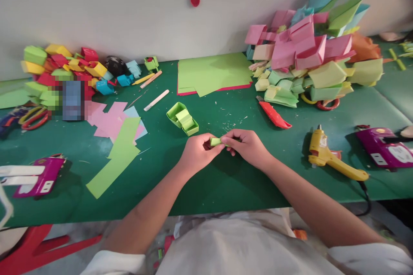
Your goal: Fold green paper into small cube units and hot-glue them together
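A small folded piece of light green paper (215, 141) is pinched between my two hands over the front middle of the table. My left hand (200, 151) grips its left side with thumb and fingers. On the other side, my right hand (245, 146) holds the right end, fingertips nearly meeting those of the left. Part of the paper is hidden by my fingers. Just beyond my left hand lies a folded green paper piece (183, 119), made of open box-like shapes joined together.
A red utility knife (273, 113) and yellow glue gun (335, 157) lie to the right. Green sheets (213, 71) rest against the wall. Folded paper is piled back right (309, 51) and back left (64, 66). Green strips (116, 159) and purple power strips (41, 176) are left and right.
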Demonstrator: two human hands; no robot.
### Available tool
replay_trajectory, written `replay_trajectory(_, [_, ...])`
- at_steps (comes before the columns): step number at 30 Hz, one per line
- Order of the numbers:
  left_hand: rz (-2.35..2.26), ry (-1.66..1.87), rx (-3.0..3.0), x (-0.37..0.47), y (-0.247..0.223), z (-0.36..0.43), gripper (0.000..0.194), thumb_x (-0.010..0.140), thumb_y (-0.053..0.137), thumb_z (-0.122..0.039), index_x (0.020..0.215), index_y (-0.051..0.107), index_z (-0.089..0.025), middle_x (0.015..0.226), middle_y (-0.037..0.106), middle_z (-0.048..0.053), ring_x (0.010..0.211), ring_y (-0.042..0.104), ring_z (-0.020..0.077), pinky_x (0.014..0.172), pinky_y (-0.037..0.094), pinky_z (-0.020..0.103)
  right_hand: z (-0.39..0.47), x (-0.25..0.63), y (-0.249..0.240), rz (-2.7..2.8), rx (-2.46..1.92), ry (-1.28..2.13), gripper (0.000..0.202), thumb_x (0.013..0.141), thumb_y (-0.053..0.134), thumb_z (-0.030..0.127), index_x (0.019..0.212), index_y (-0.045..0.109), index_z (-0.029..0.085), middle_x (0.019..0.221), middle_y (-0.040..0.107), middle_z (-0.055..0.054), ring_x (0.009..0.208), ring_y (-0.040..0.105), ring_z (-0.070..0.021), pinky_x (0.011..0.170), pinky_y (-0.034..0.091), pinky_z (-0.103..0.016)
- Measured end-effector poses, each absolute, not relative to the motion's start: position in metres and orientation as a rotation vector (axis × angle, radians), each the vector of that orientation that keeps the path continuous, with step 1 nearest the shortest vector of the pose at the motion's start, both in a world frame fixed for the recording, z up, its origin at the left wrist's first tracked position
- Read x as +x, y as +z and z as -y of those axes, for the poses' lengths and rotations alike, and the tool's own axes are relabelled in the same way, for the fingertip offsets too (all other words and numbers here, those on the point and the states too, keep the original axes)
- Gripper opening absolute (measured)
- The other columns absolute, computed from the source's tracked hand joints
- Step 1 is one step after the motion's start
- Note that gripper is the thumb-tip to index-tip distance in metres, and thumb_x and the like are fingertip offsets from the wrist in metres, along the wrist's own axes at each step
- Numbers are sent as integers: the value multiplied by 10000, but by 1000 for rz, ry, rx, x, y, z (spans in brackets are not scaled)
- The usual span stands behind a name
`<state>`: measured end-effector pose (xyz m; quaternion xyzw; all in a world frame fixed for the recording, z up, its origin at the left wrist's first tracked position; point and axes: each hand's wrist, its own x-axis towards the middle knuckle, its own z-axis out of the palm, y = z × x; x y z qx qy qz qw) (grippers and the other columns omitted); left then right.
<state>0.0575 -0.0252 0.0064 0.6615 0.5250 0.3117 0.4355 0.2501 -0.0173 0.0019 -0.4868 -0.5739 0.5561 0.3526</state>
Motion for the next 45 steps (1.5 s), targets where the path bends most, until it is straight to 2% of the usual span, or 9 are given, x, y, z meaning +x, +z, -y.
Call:
replay_trajectory(10, [-1309,811,1675,55,7,24,214,896,659,-396,838,680,-191,641,664,6,543,584,140,479,415,239,15,257,6,1485,-1263,1417,284,800,774,452,907,760,190,733,708,-20,575,596,-131,558,502,-279])
replay_trajectory(15, [-1288,721,1812,54,15,26,197,875,653,-340,735,649,-201,543,548,-41,460,460,106,433,316,234,15,262,6,1594,-1312,1366,244,797,758,432,816,746,188,626,644,2,545,543,-134,513,420,-276])
replay_trajectory(19, [-1262,686,1985,56,20,30,174,821,678,-245,667,604,-210,618,582,-14,604,509,152,552,377,272,16,265,7,1762,-1282,1283,172,822,714,375,811,743,206,724,679,-10,623,542,-144,558,414,-282])
replay_trajectory(22, [-1218,674,2130,58,20,32,108,849,683,-241,745,659,-223,713,679,13,722,564,199,677,436,324,15,268,9,1825,-1257,1290,113,829,692,324,823,734,220,776,689,-11,662,555,-153,589,428,-288])
replay_trajectory(24, [-1189,665,2194,58,20,32,115,895,656,-241,784,684,-228,740,712,10,718,574,198,694,446,333,15,270,10,1837,-1250,1307,98,829,688,310,839,735,224,778,684,-8,658,552,-152,585,424,-287])
replay_trajectory(29, [-1232,711,2123,57,20,30,248,931,620,-228,688,671,-222,667,690,-5,688,578,181,649,432,310,14,271,11,1743,-1287,1347,197,806,732,356,950,751,223,774,676,-8,658,564,-158,605,452,-299])
replay_trajectory(33, [-1259,686,2066,56,20,28,274,922,627,-237,654,684,-227,653,702,-14,667,595,173,596,422,293,12,272,9,1663,-1321,1325,191,776,769,372,878,762,211,716,639,4,650,548,-148,606,439,-297])
replay_trajectory(39, [-1299,702,2051,59,17,32,121,894,671,-254,800,742,-228,732,715,-9,643,602,156,593,448,279,9,272,8,1421,-1278,1576,319,729,831,451,883,776,177,674,636,-1,590,515,-123,549,413,-283])
replay_trajectory(45, [-1333,740,2051,61,13,31,143,920,634,-224,819,734,-210,715,706,-6,654,628,156,576,449,260,15,266,8,1516,-1291,1378,272,779,799,456,784,756,187,711,678,-17,631,545,-134,578,419,-283])
